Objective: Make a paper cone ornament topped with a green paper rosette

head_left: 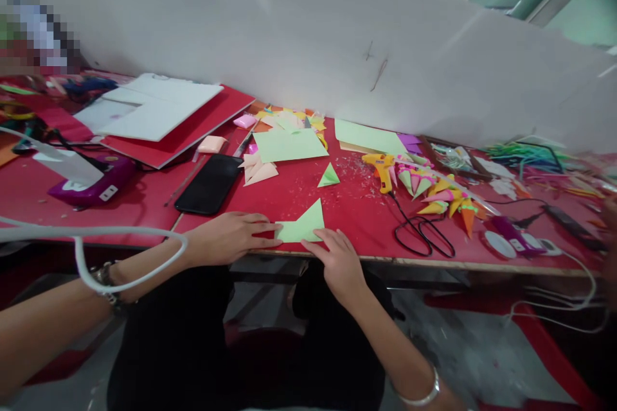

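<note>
Lower centre of the frame, at the near edge of a red table (351,212): a folded light-green paper (303,225), one point rising toward the upper right. Left hand (236,237) at the paper's left end, fingers stretched out, tips touching it; cannot tell whether they pinch or only press. Right hand (340,263) at the lower right corner, thumb and fingers spread on the sheet; firm grasp or flat pressure, cannot tell. Just above, mid-frame, a small green triangle (330,176) lies apart. Higher, a pale green sheet (292,146) overlaps paper scraps. Left of centre, a black phone (209,185), near the left hand. Right of centre, a yellow glue gun (383,172), its dark cord looped below, beside bunched coloured paper cones (441,200). Upper left: white boards (166,106) stacked on a red one.
</note>
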